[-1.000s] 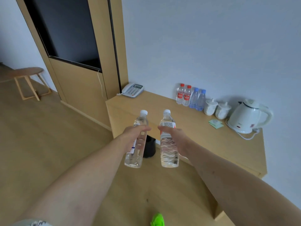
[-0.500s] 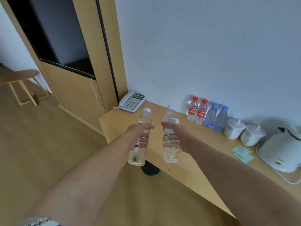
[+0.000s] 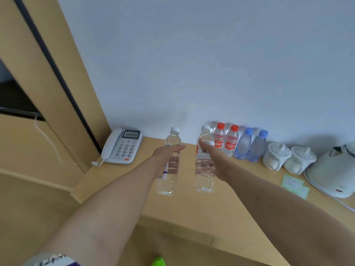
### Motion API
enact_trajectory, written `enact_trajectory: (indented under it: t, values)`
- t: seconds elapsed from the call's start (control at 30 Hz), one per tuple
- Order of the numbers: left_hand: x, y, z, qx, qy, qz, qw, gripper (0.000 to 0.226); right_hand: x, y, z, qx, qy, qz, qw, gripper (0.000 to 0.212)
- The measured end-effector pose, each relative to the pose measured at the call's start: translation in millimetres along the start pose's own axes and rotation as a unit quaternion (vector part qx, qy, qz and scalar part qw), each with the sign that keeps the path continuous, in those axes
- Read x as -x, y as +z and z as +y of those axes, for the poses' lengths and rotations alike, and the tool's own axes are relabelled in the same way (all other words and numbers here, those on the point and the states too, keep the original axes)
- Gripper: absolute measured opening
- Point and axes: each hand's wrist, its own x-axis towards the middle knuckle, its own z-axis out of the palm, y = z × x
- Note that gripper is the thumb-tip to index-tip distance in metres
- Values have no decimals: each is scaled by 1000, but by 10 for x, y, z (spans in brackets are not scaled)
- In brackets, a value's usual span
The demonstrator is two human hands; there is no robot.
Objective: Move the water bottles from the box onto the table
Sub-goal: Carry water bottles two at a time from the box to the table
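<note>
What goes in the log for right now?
left hand: holds clear bottle | right hand: holds labelled bottle | both above table

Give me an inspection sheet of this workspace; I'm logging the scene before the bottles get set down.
Surface: wooden table against a white wall, bare in front.
Job's things: left bottle and right bottle, both white-capped and upright, held over the table; box not in view.
Clutter: two red-capped bottles, two blue-capped bottles, two white lidded cups, kettle, green packets, phone.
Hands: left hand grips the left bottle; right hand grips the right bottle.
Cables: phone cord; kettle cord.
Surroundings: wooden wall panelling at left.
</note>
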Motion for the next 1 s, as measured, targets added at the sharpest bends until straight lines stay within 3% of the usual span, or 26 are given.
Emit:
enact_trajectory:
  t: [0.3, 0.47, 0.67, 0.8, 1.0]
  values:
    - [-863, -151, 468, -32, -19, -93, 995, 71, -511, 107, -59, -23, -19, 130, 991, 51]
    - [-1180, -31, 481, -38, -14, -80, 996, 53, -686, -26, -96, 11, -12, 147, 989, 61]
    - [-1427, 119, 508, -59, 25, -60, 996, 58, -914, -139, -243, 72, -24, 155, 985, 78]
    - [-1539, 156, 522, -134, 38, -40, 989, 63, -1050, -129, -237, 145, -27, 165, 975, 97]
    - [-1649, 156, 513, -193, 70, -37, 978, 53, -1186, -48, -181, 240, -38, 195, 950, 90]
